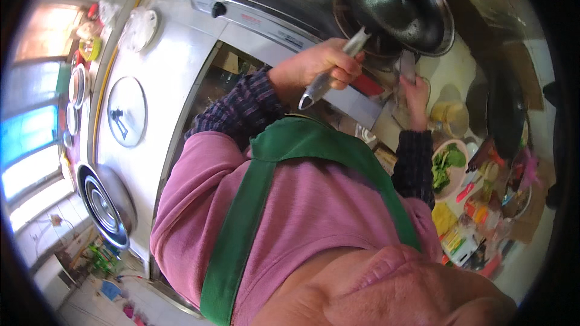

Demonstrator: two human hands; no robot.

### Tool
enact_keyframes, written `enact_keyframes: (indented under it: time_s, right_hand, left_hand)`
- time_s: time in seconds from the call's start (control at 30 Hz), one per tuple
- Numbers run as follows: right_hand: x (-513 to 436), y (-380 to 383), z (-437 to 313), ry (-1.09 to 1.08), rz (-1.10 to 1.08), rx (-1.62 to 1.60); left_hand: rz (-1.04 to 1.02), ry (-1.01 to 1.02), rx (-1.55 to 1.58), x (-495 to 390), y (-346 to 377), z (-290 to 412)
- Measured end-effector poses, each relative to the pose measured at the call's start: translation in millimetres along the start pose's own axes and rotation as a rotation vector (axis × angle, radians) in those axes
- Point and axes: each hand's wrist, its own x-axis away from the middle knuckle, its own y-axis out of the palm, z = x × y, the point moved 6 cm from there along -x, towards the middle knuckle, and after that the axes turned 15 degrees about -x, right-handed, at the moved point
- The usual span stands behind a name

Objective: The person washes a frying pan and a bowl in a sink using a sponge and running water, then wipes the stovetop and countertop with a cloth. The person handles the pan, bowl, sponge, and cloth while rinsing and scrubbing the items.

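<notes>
My left hand (337,64) is closed around the metal handle (317,88) of a dark wok (396,4). The wok is tilted above the right side of a two-burner gas stove (267,4), and its inside looks glossy, with a few drops or specks. Below the wok's near rim, my right hand (414,90) grips a grey flat piece (407,64). I cannot tell whether it is a second handle, a cloth or a utensil.
Left on the white counter are a glass lid (127,111) and nested metal basins (106,203). At right are a bowl of leafy greens (448,167), a yellowish container (449,117), a dark pan (506,115) and packets (462,240). An open cupboard (222,70) lies below the stove.
</notes>
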Motion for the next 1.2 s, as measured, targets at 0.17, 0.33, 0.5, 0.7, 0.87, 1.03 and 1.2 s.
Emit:
enact_keyframes:
  time_s: [0.17,0.33,0.5,0.7,0.87,1.03,1.2]
  right_hand:
    - [54.8,7.4,6.7,0.269,-0.075,-0.805]
    - [77.6,7.1,-13.7,0.238,-0.017,-0.894]
    - [107.3,13.9,-21.2,0.323,-0.110,-0.875]
    - [159.9,61.9,-26.6,0.353,-0.195,-0.859]
    - [167.9,106.8,13.7,0.349,-0.033,-0.613]
    - [150.8,124.9,66.9,0.064,0.488,-0.211]
    - [120.5,207.5,30.1,0.028,0.314,0.096]
  left_hand:
    - [0.073,-0.020,-0.067,-2.3,-3.1,-11.7]
    - [0.109,0.039,-0.091,-6.8,-6.8,-34.2]
    - [0.043,0.038,-0.074,-16.2,-14.4,-56.9]
    - [0.060,-0.060,-0.201,3.8,-31.7,-59.0]
    - [0.230,0.103,-0.604,113.4,-95.6,-23.3]
    - [0.716,0.269,-0.304,300.7,-201.3,-14.2]
    - [1.267,0.231,0.003,449.0,-246.1,-68.6]
